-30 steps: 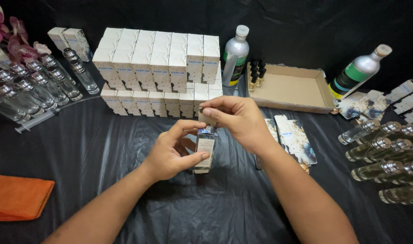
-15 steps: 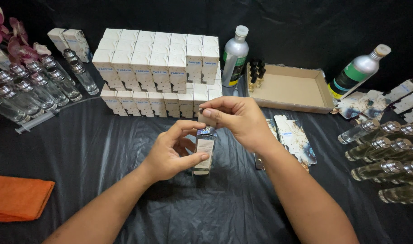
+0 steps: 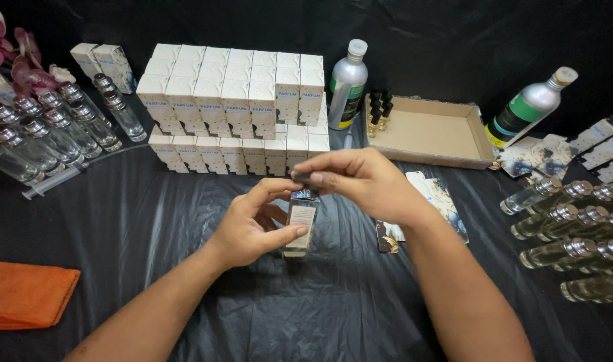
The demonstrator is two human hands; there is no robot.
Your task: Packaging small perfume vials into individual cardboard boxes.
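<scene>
My left hand (image 3: 256, 224) grips a small clear rectangular bottle (image 3: 301, 221) with a pale label, upright over the black sheet. My right hand (image 3: 363, 182) pinches the bottle's dark cap (image 3: 299, 177) at its top with thumb and forefinger. Both hands meet in the middle of the table, just in front of a stack of white boxes (image 3: 236, 107). The bottle's base is partly hidden by my left thumb.
Rows of clear glass bottles lie at the left (image 3: 45, 131) and right (image 3: 574, 234). A cardboard tray (image 3: 430, 134) holds small dark vials. Two silver bottles (image 3: 347, 84) (image 3: 531, 104) stand behind. An orange cloth (image 3: 25, 295) lies front left. Printed cards (image 3: 440, 201) sit beside my right wrist.
</scene>
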